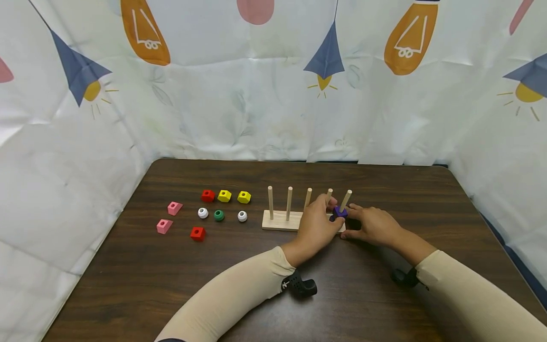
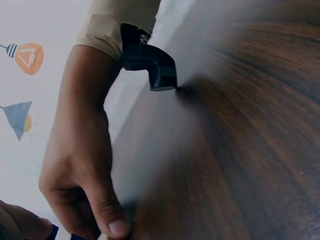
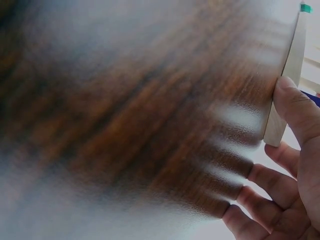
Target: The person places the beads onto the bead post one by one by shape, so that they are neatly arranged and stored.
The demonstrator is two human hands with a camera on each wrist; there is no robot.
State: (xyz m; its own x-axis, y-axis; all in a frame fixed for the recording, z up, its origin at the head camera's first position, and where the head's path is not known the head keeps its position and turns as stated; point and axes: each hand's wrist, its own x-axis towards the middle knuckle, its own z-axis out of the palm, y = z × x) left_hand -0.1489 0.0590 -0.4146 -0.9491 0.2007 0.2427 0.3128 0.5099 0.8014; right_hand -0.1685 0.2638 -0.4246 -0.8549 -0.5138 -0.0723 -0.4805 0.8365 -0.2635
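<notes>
A pale wooden peg stand (image 1: 279, 220) lies on the table with several upright pegs along its base. On its rightmost peg (image 1: 346, 199) is a purple block (image 1: 340, 213), low down near the base. My left hand (image 1: 314, 227) reaches across the right half of the stand and pinches the purple block between thumb and fingers, covering part of the base. My right hand (image 1: 373, 225) grips the stand's right end. In the right wrist view its thumb (image 3: 295, 102) presses along the edge of the base, and the other fingers curl at the end.
Left of the stand lie red (image 1: 208, 195), yellow (image 1: 224, 196) and pink blocks (image 1: 174, 208), with white (image 1: 202, 213) and green beads (image 1: 219, 215) among them. Another red block (image 1: 198, 233) sits nearer the front. A patterned white curtain (image 1: 256, 109) hangs behind the brown table (image 1: 128, 280).
</notes>
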